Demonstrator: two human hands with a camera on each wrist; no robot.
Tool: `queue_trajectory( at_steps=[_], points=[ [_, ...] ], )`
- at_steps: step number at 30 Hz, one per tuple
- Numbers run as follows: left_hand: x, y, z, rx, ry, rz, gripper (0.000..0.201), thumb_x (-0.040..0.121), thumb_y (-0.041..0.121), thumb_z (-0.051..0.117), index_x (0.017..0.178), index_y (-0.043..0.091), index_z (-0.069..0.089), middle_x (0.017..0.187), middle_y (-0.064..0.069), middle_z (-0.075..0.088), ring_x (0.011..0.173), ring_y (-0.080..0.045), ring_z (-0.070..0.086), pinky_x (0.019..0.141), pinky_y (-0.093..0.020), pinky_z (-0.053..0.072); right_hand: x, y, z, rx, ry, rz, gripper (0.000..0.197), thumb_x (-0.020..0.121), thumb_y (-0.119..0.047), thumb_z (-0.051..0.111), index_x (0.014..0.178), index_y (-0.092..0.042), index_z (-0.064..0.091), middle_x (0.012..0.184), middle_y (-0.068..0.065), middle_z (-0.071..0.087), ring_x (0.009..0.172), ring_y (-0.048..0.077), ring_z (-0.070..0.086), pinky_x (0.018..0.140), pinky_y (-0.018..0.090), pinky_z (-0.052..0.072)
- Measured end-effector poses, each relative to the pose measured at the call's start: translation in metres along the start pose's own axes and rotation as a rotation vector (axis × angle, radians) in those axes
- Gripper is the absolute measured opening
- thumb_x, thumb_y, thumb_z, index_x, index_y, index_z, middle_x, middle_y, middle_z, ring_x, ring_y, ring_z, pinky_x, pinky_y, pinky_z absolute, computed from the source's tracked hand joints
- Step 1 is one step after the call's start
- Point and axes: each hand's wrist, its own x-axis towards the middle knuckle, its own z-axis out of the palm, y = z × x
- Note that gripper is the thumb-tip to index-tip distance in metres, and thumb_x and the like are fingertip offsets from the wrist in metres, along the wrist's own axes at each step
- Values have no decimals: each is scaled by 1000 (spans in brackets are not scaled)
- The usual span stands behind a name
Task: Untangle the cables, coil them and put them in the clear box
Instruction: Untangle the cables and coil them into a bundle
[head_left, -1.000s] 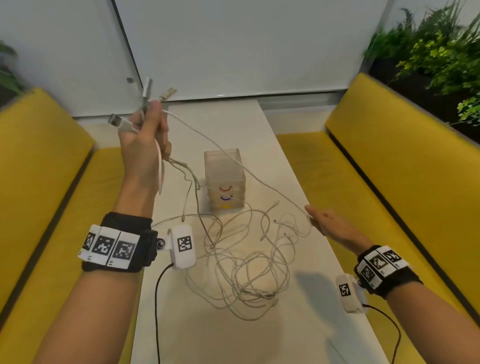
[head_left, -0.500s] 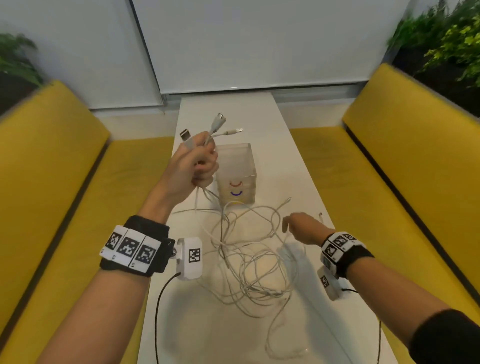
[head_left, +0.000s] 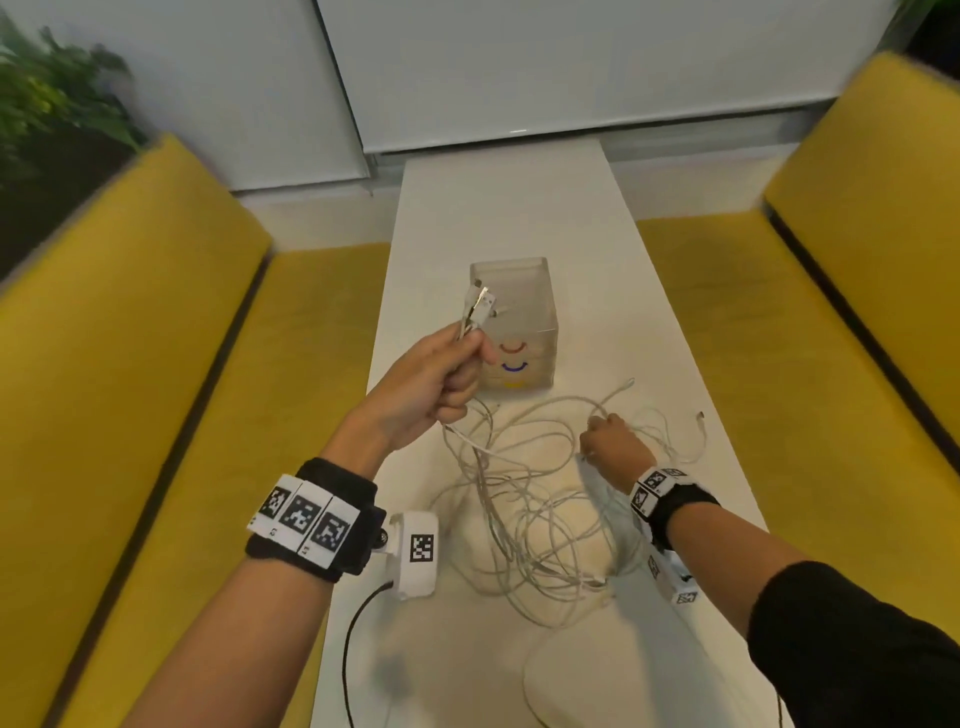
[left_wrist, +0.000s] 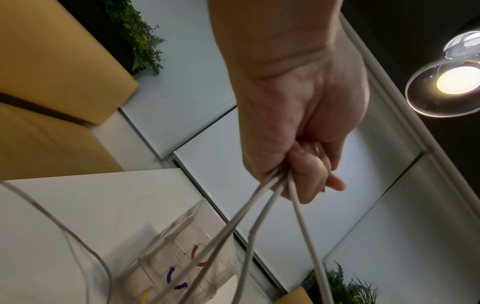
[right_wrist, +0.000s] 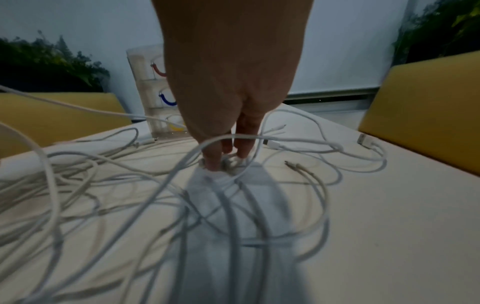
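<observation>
Several white cables lie in a loose tangle (head_left: 530, 519) (right_wrist: 103, 185) on the white table (head_left: 498, 208). My left hand (head_left: 441, 379) (left_wrist: 298, 123) is raised in front of the clear box (head_left: 524, 291) (left_wrist: 166, 253) (right_wrist: 145, 82). It grips a bunch of cable ends, whose plugs (head_left: 480, 306) stick up above the fist. Three strands hang down from it into the pile. My right hand (head_left: 615, 449) (right_wrist: 228, 82) reaches down into the right side of the tangle. Its straight fingertips (right_wrist: 214, 162) touch cables on the table, and one loop arches in front of them.
Yellow benches (head_left: 130, 364) (head_left: 831, 312) flank the narrow table. Loose plug ends (head_left: 701, 415) (right_wrist: 363, 139) lie at the right of the pile. A black wrist-camera lead (head_left: 353, 623) runs off the near edge. A lamp (left_wrist: 451, 82) hangs overhead.
My left hand has come down and rightward with the cable ends, from high at the left to just before the box. My right hand let its taut strand go and moved into the pile.
</observation>
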Motion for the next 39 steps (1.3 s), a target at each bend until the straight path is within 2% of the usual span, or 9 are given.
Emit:
queue_trajectory(
  at_steps=[2,6,11,17,22,27,31,34,39],
  points=[
    [2,-1,0,7,55,-6,22,108,29,39,98,16,53,60,3,21,50,-13,11,42,-26,9,-3,3,-5,180,130,22,19,97,-21,56,108,-12,69,111,8,63,108,31,52,87,37,45],
    [9,-8,2,7,104,-16,13,107,29,41,102,18,42,59,3,25,55,-17,11,46,-28,14,-19,-6,-63,1084,410,152,12,98,-24,58,102,-12,60,84,11,73,80,22,70,74,33,54],
    [21,-12,21,-63,71,27,8,107,17,42,111,13,47,67,-1,37,53,-14,30,53,-30,30,-44,-30,-171,1688,409,23,22,101,-19,53,120,-11,63,71,5,55,61,13,48,58,27,44],
    [23,3,58,51,60,170,29,101,34,55,120,11,51,70,11,57,60,-7,50,56,-23,38,-81,-60,-244,1647,243,-220,43,102,-5,47,142,-7,31,89,16,59,73,20,50,70,29,44],
    [18,15,83,-59,219,253,22,101,33,55,109,14,63,62,7,49,59,-8,48,69,-31,49,-91,-66,-268,1617,321,-182,32,100,-8,52,123,-11,30,91,14,70,61,26,62,60,33,57],
    [11,19,92,-142,312,305,23,101,31,56,109,15,69,69,-3,61,54,-6,49,57,-25,44,-95,-70,-267,1494,354,-126,23,102,-25,52,109,-15,33,70,12,61,50,22,53,45,31,43],
    [4,30,94,-125,287,332,16,105,27,46,104,24,61,72,15,56,56,1,50,57,-21,42,-98,-76,-262,1385,263,-143,45,102,-44,43,110,0,48,64,-1,51,51,11,39,50,28,32],
    [-2,32,100,4,267,419,18,107,30,38,107,27,56,80,13,59,72,-1,58,70,-25,51,-101,-82,-260,1367,190,-241,50,105,-47,27,80,-10,48,57,-13,48,53,10,30,54,29,25],
    [-10,42,85,-128,322,546,23,107,36,32,97,22,48,58,12,48,61,-11,52,74,-34,52,-105,-50,-246,1378,116,-253,50,101,-51,37,64,-19,45,58,-6,31,56,16,21,58,31,23]
  ],
)
